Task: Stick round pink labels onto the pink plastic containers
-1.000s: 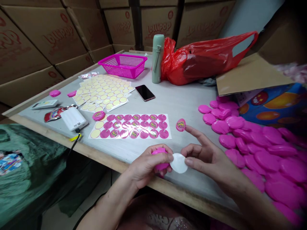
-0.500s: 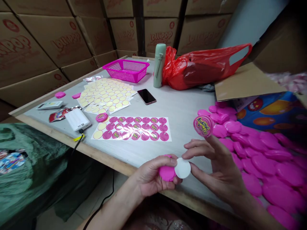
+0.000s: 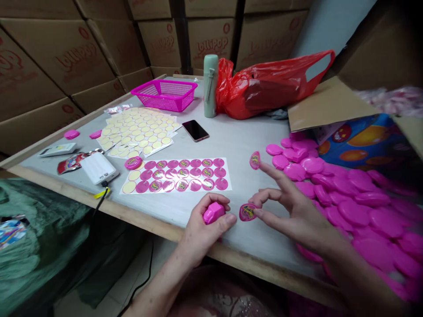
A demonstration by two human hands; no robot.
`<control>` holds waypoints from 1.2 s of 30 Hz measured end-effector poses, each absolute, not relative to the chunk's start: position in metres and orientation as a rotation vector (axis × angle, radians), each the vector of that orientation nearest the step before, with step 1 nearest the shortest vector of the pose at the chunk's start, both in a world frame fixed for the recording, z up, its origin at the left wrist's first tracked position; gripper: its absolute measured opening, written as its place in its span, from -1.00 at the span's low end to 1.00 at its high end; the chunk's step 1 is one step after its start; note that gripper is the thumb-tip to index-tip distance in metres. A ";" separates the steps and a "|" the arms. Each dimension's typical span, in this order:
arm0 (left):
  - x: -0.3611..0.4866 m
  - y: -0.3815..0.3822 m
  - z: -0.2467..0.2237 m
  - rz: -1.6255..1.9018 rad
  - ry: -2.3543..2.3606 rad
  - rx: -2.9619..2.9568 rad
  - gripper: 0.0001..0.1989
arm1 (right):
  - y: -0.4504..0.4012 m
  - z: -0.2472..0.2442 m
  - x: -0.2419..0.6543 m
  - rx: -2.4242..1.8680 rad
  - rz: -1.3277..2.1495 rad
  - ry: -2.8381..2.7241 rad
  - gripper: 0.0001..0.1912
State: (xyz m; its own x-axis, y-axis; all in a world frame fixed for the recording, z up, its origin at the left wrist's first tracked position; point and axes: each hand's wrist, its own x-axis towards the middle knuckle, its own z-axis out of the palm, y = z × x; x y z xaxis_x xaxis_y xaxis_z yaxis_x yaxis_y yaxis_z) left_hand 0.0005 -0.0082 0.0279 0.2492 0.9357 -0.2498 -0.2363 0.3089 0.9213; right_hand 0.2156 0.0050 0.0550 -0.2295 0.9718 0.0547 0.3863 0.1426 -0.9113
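Observation:
My left hand [image 3: 206,226] is closed around a pink plastic case [image 3: 214,213] above the table's front edge. Just to its right, my right hand [image 3: 280,202] pinches a round printed sticker [image 3: 247,212] between thumb and a finger, its pink and yellow face showing. A second sticker [image 3: 255,160] clings to the tip of the raised index finger. Beyond the hands lies a sticker sheet [image 3: 180,175] with rows of pink circles and a few bare yellowish spots at its left end. One pink case with a label [image 3: 133,163] rests on that sheet's corner.
Many pink cases [image 3: 350,193] are heaped on the right, by an open carton [image 3: 330,103]. Behind stand a green flask [image 3: 210,86], a red bag [image 3: 264,88] and a pink basket [image 3: 165,94]. A phone [image 3: 196,130], used sheets [image 3: 139,130] and a power bank [image 3: 99,166] lie farther back and left.
My left hand has turned the case and drawn slightly left. My right hand has turned its sticker from the white back to the printed face; the hands have moved apart.

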 end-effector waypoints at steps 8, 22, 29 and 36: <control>0.004 -0.005 0.034 0.774 1.005 0.926 -0.79 | 0.007 0.055 0.216 -1.322 1.356 -1.728 -0.12; 0.006 -0.003 0.021 0.902 0.818 0.314 -0.78 | 0.006 0.045 0.212 -1.268 1.389 -1.396 -0.21; 0.019 -0.010 0.023 1.023 0.889 0.431 -0.76 | 0.003 0.034 0.203 -1.259 1.420 -1.325 -0.12; 0.026 -0.015 0.023 0.995 0.880 0.439 -0.75 | 0.001 0.032 0.192 -1.271 1.373 -1.136 -0.15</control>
